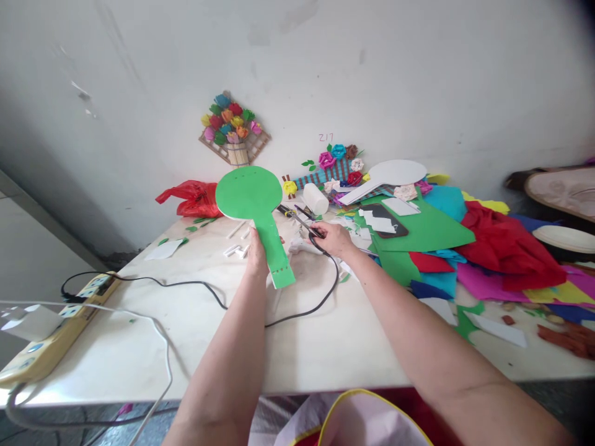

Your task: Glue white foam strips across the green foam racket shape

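Observation:
My left hand (257,253) is closed around the handle of a green paddle-shaped cutout (250,193), a round head on a straight strip. It stands upright above the table, with rows of small dark marks near its top and its lower end. To the right, my right hand (333,239) is closed on what look like black-handled scissors (307,227), metal part pointing up and left. Just below those fingers lies a white tool resembling a glue gun (304,246). A black cord (335,282) loops from beside my right hand across the table.
White sticks (236,250) and green scraps lie left of centre. A yellow power strip (60,328) runs along the left edge. A red plastic bag (198,198) sits behind. Coloured sheets (437,223), a white paddle shape (397,172) and paper flowers (332,160) crowd the right and back.

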### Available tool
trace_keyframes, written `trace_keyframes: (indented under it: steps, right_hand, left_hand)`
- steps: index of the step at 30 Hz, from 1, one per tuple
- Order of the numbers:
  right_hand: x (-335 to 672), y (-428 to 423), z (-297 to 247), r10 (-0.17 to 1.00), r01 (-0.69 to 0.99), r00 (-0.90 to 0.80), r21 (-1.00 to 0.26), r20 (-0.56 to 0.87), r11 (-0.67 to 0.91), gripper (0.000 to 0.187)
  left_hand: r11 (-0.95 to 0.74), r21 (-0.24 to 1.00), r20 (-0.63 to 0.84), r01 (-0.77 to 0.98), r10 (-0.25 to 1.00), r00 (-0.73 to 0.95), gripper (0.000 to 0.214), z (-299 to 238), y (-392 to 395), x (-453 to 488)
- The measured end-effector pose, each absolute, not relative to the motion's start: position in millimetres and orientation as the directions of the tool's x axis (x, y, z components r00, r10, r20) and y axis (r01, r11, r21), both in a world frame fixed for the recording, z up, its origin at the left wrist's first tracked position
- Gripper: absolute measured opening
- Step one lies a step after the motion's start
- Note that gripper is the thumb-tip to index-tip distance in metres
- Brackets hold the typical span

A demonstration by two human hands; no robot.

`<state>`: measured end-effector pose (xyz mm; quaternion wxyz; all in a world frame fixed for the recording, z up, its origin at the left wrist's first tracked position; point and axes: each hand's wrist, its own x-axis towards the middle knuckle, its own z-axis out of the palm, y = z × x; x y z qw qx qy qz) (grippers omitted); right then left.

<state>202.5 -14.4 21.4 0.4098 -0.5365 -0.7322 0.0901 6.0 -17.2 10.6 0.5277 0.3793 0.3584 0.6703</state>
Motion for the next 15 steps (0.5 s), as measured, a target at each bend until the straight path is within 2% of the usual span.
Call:
trace_keyframes:
  steps: [4, 8, 11, 15]
  right_hand:
    - [203, -17, 26, 0.865, 0.817, -0.028, -0.487, 0.501, 0.309, 0.038]
    - [217, -13, 26, 0.885, 0.932, 0.146, -0.362, 0.441, 0.026, 0.034]
    - [231, -10, 27, 0.903, 0.948, 0.237, -0.287, 0.357, -0.136, 0.030]
    - [239, -8, 29, 0.929, 0.946, 0.277, -0.242, 0.246, -0.217, 0.028]
  left_hand:
    - [-0.176, 0.887, 0.110, -0.427, 0.978, -0.175, 0.064, 10, -18, 7]
    - [-0.166, 0.914, 0.132, -0.371, 0.985, -0.115, 0.062, 13, -22, 7]
    - [-0.166, 0.932, 0.161, -0.324, 0.986, -0.040, 0.065, 15, -25, 8]
    - [-0.141, 0.947, 0.158, -0.288, 0.987, 0.034, 0.067, 13, -25, 8]
